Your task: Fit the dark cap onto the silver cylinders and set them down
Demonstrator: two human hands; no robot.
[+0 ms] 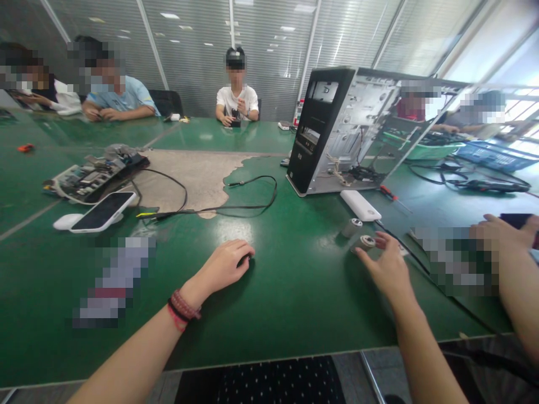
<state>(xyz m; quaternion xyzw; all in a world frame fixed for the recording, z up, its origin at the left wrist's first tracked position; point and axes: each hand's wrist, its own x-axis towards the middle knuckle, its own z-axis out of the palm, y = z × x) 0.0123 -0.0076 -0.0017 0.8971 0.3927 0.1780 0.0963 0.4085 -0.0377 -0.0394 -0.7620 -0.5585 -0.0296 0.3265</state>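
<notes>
My left hand (226, 265) rests on the green table (290, 292), fingers curled over a small dark object (245, 260) that I cannot make out. My right hand (387, 268) reaches forward, its fingertips pinching a small grey cylindrical part (364, 243) lying on the table. A second grey cylinder (352, 226) lies just beyond it. A red and dark bead bracelet (182, 308) circles my left wrist.
An open computer case (337, 129) stands at centre right, with a white power bank (360, 205) and a red screwdriver (389, 193) before it. A black cable (236, 205), a phone (103, 211) and a circuit board (90, 175) lie left. Another person's arm (511, 264) is at right. Several people sit around.
</notes>
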